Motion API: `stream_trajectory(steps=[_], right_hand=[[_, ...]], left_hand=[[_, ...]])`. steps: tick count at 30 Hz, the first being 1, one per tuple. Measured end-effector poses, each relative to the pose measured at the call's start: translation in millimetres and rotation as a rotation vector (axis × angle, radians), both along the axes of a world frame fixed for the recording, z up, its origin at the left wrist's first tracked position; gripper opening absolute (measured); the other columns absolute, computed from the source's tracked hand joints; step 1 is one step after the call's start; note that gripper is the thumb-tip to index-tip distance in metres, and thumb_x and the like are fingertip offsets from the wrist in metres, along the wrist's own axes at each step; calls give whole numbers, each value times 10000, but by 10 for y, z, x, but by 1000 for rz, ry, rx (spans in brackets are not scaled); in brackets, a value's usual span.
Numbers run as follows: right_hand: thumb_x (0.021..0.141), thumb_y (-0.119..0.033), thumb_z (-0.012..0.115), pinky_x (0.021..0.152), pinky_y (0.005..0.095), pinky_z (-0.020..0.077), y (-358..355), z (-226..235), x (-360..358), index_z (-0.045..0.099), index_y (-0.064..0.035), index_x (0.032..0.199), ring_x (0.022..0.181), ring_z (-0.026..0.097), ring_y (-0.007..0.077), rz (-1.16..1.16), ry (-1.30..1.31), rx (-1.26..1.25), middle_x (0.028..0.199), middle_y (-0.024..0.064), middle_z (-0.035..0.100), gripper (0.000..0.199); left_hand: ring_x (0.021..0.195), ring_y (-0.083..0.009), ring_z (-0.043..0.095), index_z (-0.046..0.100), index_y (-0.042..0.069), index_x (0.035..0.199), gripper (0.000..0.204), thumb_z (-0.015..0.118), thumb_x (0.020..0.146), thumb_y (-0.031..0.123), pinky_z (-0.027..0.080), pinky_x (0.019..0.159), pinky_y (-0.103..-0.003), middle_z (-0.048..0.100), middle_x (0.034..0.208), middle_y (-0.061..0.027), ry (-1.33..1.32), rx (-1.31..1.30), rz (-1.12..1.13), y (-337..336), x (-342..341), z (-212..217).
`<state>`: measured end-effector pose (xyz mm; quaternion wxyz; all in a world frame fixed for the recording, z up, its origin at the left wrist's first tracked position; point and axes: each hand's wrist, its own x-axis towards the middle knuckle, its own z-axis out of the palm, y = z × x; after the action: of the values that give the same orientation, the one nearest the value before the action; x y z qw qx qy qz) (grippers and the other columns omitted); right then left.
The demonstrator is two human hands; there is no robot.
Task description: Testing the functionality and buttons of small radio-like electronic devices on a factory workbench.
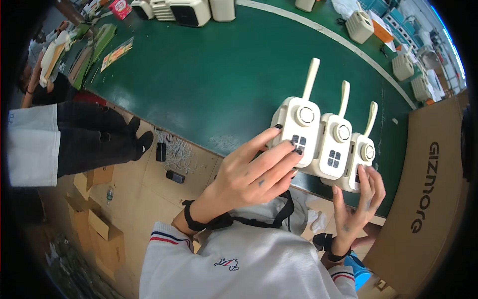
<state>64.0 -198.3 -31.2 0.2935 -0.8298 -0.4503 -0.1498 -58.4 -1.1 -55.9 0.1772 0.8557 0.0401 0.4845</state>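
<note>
Nearest of all is the person's white sweatshirt sleeve (199, 259) with its red and blue cuff stripes, and a black band sits on each wrist. The left hand (251, 174) reaches forward with its fingers spread flat, the dark-nailed fingertips (298, 151) resting on the front face of the left cream plastic handset with a round dial and tall antenna (297, 130); it presses on the casing rather than closing around it. The right hand (359, 202) is open too, palm up toward the table edge, its fingertips touching the lower end of the right cream handset (361, 159). Between them stands the middle cream handset (334, 149), and the three lie side by side, touching, at the near edge of the dark green table (214, 74), their antennas pointing away. Just right of them a brown cardboard sheet (428, 199) leans over the table edge. On the left, another person's dark trouser legs (94, 137) stand on the cardboard-covered floor. At the far edge sit more cream boxy devices (186, 11).
</note>
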Motion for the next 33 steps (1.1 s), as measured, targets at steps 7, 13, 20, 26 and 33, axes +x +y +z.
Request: stream_trajectory(steps=[7, 13, 20, 26, 33], right_hand=[[633, -91, 800, 900, 440, 427, -69, 42, 33, 614, -49, 1152, 1105, 503, 338, 43, -198, -50, 1154, 87, 542, 553], [635, -65, 755, 867, 453, 438, -62, 122, 45, 631, -35, 1095, 1051, 522, 333, 124, -250, -80, 1096, 99, 589, 477], [630, -116, 762, 752, 389, 385, -14, 115, 2, 684, -133, 1015, 882, 481, 230, 105, -292, -72, 1124, 58, 602, 394], [654, -101, 733, 708, 353, 349, -74, 137, -115, 671, -137, 1045, 788, 448, 227, 96, -345, -167, 1214, 117, 565, 397], [675, -60, 734, 679, 371, 367, -106, 276, -119, 627, -74, 1116, 726, 491, 253, 184, -219, -199, 1239, 211, 532, 453]], left_hand=[[890, -299, 627, 688, 42, 968, 400, 685, 571, 90, 524, 631, -319, 635, 971, -67, 181, 128, 44, -59, -74, 226], [927, -310, 600, 667, 103, 1004, 433, 678, 573, 67, 514, 677, -346, 584, 1050, -82, 321, 171, 43, -148, -106, 284], [1010, -427, 487, 684, 256, 1094, 522, 699, 594, 107, 514, 733, -423, 424, 1171, -164, 470, 198, 205, -425, 16, 311], [1017, -450, 517, 664, 322, 1105, 446, 652, 697, 145, 508, 693, -434, 452, 1129, -156, 528, 261, 317, -557, 11, 326], [1021, -463, 535, 614, 339, 1185, 498, 611, 729, 139, 494, 717, -458, 460, 1119, -169, 565, 310, 390, -638, 18, 317]])
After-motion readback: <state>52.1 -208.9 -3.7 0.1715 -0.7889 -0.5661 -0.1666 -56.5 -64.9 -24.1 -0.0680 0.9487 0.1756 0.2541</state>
